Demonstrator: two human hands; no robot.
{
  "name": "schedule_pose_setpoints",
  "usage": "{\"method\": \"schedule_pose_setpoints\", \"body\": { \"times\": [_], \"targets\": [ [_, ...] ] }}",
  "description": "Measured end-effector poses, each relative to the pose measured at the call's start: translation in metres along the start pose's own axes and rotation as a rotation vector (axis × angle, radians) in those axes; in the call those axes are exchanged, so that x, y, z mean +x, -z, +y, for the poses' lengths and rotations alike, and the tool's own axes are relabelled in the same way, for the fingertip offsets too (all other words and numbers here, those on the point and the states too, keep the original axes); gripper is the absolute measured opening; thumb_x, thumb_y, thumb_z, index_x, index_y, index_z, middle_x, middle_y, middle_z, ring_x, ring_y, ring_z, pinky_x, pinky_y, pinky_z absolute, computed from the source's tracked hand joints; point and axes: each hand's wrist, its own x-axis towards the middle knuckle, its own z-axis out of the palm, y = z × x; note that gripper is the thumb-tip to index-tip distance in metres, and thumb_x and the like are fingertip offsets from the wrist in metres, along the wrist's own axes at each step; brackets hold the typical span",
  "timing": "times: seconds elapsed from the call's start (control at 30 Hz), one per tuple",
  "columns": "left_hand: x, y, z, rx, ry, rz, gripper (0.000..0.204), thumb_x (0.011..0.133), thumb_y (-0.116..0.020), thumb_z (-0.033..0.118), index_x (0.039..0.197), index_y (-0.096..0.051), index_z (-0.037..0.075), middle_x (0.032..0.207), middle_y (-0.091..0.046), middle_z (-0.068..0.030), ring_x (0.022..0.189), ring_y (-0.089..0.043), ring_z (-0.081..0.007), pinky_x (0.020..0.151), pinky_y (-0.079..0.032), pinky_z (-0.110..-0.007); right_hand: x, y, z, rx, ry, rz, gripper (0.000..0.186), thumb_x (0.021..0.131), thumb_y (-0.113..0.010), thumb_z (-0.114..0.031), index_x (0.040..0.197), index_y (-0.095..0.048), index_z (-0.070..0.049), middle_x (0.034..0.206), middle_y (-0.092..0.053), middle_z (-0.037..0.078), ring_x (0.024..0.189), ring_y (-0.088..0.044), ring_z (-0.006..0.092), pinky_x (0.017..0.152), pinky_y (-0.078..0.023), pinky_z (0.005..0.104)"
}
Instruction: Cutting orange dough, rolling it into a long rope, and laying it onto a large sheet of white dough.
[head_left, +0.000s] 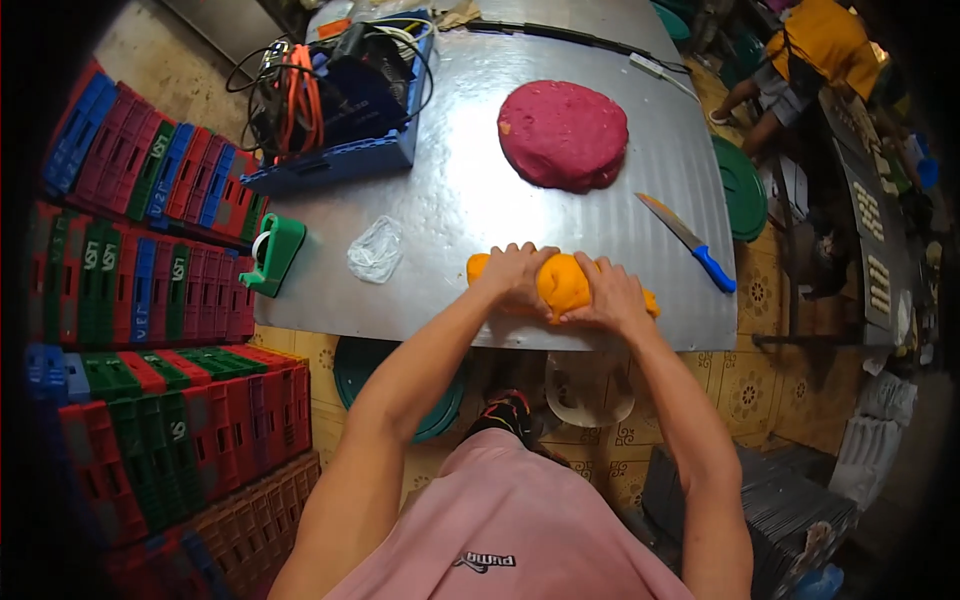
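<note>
A lump of orange-yellow dough (563, 284) lies along the near edge of the metal table (450, 215). My left hand (518, 272) is wrapped over its left part, and my right hand (612, 296) grips its right part. Between the two hands the dough bulges up, and small ends of it stick out at either side. Farther back rests a large, flattened round of dark pink dough (563, 135). To the right of my hands lies a knife (690, 243) with a blue handle.
On the table's left stand a blue crate (340, 165) of cables and tools, a green tape dispenser (273, 255) and a crumpled clear plastic bag (375, 249). Stacked coloured crates (150, 290) line the left. A green lid (738, 190) is beyond the right edge; another person (815, 50) is at far right.
</note>
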Motion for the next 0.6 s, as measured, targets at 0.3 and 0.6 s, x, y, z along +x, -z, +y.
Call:
{"method": "schedule_pose_setpoints", "body": {
  "times": [0.3, 0.6],
  "targets": [
    [-0.106, -0.049, -0.004, -0.073, -0.208, 0.212, 0.116, 0.072, -0.095, 0.043, 0.169, -0.035, 0.020, 0.173, -0.029, -0.0247, 0.160, -0.024, -0.0485, 0.129, -0.021, -0.065, -0.090, -0.010, -0.037, 0.031, 0.061, 0.033, 0.111, 0.071, -0.096, -0.041, 0.165, -0.040, -0.020, 0.168, -0.037, 0.025, 0.154, -0.033, 0.0495, 0.125, -0.022, 0.0712],
    [-0.020, -0.014, -0.015, -0.047, -0.174, 0.166, 0.110, 0.071, -0.093, 0.051, 0.163, -0.043, 0.017, 0.151, -0.056, -0.0196, 0.136, -0.055, -0.0412, 0.116, -0.038, -0.062, -0.036, 0.000, -0.008, 0.005, -0.262, -0.034, 0.118, 0.064, -0.099, -0.048, 0.165, -0.041, -0.027, 0.158, -0.049, 0.020, 0.142, -0.049, 0.0454, 0.119, -0.036, 0.0652]
  ]
}}
